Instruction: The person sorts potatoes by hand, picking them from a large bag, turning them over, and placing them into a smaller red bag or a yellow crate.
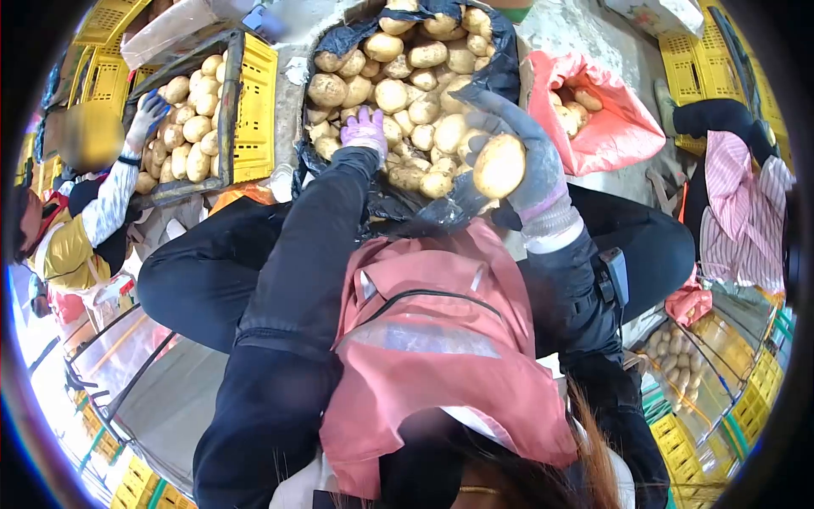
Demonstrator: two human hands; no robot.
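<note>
A container lined with black plastic (500, 42) stands in front of my knees, heaped with potatoes (392, 95). My left hand (365, 133), in a purple glove, rests on the heap near its left side, fingers spread, with no potato lifted. At the container's right edge, my right hand (539, 170) in a greyish-purple glove is closed around a large pale potato (498, 167). That potato is raised above the heap, and some of the fingers are hidden behind it.
A pink sack (623, 131) with a few potatoes lies right of the container. To the left stands a dark-edged crate of potatoes (197, 129), where a co-worker's gloved hand (148, 117) reaches in. Yellow crates (259, 106) stand around. Another person (738, 195) sits at right.
</note>
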